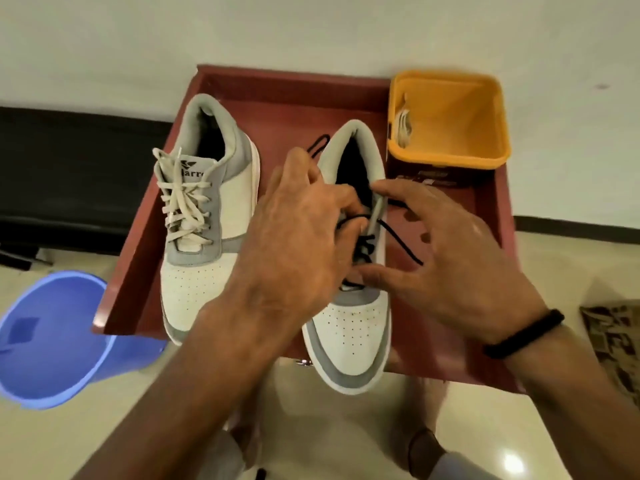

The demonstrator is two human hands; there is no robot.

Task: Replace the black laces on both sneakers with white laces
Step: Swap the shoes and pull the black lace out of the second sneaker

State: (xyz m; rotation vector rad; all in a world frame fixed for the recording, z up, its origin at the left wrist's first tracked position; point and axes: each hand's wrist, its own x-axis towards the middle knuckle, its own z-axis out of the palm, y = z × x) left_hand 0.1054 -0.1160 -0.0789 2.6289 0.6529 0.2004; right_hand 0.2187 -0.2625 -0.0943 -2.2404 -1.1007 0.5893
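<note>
Two hands (301, 233) (fingers curled) around black lace (403, 242)

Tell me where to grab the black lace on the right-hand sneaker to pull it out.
Pinch the black lace at its loose end, which lies free over the outer side of the right-hand sneaker, coming from the right with the right hand. That stretch is slack and clear; the crossings sit under the left hand.
</note>
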